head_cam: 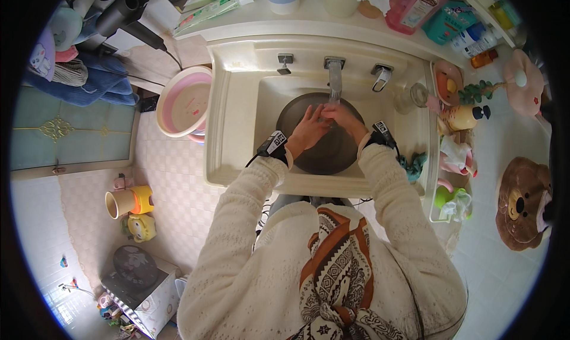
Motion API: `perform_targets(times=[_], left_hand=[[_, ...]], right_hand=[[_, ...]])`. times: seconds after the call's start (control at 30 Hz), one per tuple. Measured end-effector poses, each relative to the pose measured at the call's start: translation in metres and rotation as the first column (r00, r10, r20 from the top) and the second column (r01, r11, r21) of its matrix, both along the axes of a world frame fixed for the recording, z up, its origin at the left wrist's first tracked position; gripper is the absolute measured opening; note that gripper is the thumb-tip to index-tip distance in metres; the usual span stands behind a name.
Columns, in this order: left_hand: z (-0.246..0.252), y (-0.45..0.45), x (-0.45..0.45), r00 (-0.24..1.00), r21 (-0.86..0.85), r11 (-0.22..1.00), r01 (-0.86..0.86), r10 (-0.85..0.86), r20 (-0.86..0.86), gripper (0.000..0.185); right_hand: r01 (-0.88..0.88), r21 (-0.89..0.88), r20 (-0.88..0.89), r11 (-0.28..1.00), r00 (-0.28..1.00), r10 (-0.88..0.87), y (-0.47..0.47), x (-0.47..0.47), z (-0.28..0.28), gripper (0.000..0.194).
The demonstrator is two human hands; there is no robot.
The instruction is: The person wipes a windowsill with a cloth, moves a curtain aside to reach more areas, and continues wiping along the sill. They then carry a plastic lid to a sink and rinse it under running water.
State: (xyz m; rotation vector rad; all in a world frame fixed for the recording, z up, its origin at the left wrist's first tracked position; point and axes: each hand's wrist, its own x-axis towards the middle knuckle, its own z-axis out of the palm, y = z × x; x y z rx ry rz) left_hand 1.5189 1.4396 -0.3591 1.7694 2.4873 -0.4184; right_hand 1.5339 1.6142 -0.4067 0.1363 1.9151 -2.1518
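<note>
Both hands are together over a dark round basin (296, 121) that sits in the cream sink (234, 130). Water runs from the wall faucet (334, 63) onto the fingers. My left hand (311, 128) has its fingers extended and apart, and I see nothing in it. Its fingertips meet my right hand (345, 117), whose fingers are bent and partly hidden by the stream and the other hand. Whether the right hand holds anything small cannot be made out. A black strap device sits on each wrist, against the cream knitted sleeves.
Faucet handles (285, 64) (382, 76) flank the spout. A glass jar (406, 98) and a teal cloth (413, 166) lie at the sink's right side. Left of the sink is a pink-and-white washbasin (185, 101). Bottles, including a pink one (412, 6), line the back shelf.
</note>
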Motion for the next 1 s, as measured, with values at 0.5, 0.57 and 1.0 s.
perform_targets(times=[0.5,0.57,1.0], left_hand=[[0.056,-0.111,-0.032,0.899,0.325,0.870,-0.370,0.247,0.362,0.038],[0.062,-0.137,-0.039,0.908,0.484,0.790,-0.376,0.210,0.362,0.034],[-0.007,-0.194,0.045,0.580,0.011,0.585,-0.811,0.807,-0.107,0.060]], right_hand=[[0.648,-0.137,0.427,0.750,0.721,-0.545,0.035,-0.022,-0.031,0.016],[0.560,-0.220,0.458,0.799,0.782,-0.422,0.025,-0.026,-0.023,0.017],[0.403,-0.149,0.463,0.903,0.835,-0.296,0.040,-0.018,-0.030,0.039]])
